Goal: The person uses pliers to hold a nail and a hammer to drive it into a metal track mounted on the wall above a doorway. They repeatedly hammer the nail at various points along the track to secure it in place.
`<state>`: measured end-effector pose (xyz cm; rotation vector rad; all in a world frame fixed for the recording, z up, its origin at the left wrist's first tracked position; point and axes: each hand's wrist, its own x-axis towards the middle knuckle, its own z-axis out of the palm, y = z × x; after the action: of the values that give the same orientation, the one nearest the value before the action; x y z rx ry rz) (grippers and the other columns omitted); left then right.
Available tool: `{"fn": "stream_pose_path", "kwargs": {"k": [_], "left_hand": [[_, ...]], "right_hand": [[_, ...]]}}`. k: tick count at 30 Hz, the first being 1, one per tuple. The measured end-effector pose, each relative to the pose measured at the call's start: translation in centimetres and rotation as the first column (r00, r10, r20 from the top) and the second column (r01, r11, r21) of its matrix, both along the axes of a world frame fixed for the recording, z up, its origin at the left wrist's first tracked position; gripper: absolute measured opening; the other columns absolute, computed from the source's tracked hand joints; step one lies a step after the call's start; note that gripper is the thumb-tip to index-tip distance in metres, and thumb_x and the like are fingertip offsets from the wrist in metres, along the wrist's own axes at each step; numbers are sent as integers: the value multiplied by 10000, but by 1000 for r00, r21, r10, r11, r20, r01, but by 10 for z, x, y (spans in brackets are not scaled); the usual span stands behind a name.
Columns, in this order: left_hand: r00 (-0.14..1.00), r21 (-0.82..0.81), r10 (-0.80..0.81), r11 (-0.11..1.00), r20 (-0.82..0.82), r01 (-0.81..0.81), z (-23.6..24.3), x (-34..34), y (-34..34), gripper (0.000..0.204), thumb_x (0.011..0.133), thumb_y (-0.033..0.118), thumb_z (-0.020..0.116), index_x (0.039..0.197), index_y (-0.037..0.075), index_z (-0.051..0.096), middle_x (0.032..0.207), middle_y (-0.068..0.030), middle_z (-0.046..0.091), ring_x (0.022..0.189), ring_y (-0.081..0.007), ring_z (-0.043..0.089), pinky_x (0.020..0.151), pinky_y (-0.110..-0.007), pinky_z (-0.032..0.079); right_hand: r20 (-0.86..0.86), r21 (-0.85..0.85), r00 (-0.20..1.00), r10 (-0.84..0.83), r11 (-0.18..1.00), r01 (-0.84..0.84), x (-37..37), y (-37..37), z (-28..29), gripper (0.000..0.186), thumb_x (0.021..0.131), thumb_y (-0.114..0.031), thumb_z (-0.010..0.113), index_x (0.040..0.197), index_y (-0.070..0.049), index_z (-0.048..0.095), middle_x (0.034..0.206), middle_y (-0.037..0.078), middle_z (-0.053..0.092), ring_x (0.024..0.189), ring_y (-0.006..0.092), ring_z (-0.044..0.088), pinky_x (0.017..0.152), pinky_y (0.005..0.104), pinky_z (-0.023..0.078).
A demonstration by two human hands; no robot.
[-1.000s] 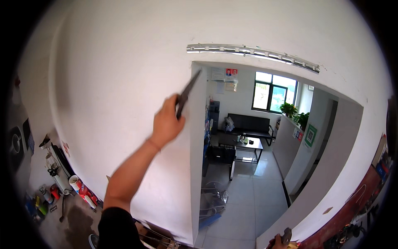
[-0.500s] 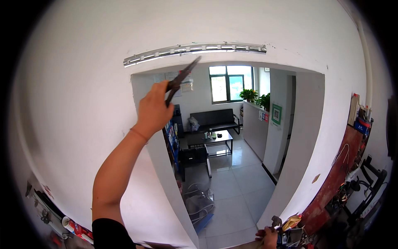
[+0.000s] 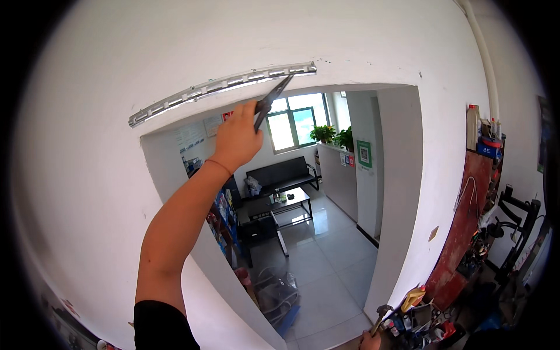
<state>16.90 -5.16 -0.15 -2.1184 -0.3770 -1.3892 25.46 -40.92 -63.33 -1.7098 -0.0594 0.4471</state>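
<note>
My left hand (image 3: 238, 139) is raised and closed around long-nosed pliers (image 3: 272, 102) with dark handles. Their tip points up at a shiny metal rail (image 3: 224, 83) with slots along it, fixed to the white wall above a doorway. The tip overlaps the rail's lower edge near its right end; whether it grips the metal, I cannot tell. At the lower edge, my right hand (image 3: 370, 340) is partly cut off. It holds a hammer (image 3: 382, 312) by the handle, head upward.
Beyond the doorway are a black bench (image 3: 283, 176), a low table (image 3: 280, 201) and a plastic bag (image 3: 277, 291) on the tiled floor. Potted plants (image 3: 324, 133) top a partition. Cluttered tools and bottles (image 3: 420, 321) lie at lower right, beside a red board (image 3: 461, 227).
The view has tilted and shifted. My left hand has brought the pliers from below the middle of the rail to near its right end. The hammer stays low in my right hand.
</note>
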Motion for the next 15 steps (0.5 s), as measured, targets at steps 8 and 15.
{"fn": "stream_pose_path", "kwargs": {"k": [8, 15], "left_hand": [[992, -94, 60, 993, -115, -71, 28, 64, -21, 516, 832, 122, 661, 1317, 69, 493, 1111, -180, 599, 992, -415, 660, 831, -506, 549], [991, -42, 115, 992, -70, -118, 21, 64, -17, 419, 826, 94, 659, 1220, 72, 520, 1076, -173, 606, 943, -401, 682, 778, -497, 573]], "right_hand": [[-55, 80, 998, 4, 997, 0, -2, -1, -10, 297, 948, -251, 651, 950, 45, 627, 693, 81, 576, 590, 198, 546, 523, 396, 441], [-57, 98, 998, 6, 995, -1, 11, -4, -50, 236, 949, -236, 630, 878, -11, 613, 646, 38, 536, 522, 176, 506, 465, 377, 418]]}}
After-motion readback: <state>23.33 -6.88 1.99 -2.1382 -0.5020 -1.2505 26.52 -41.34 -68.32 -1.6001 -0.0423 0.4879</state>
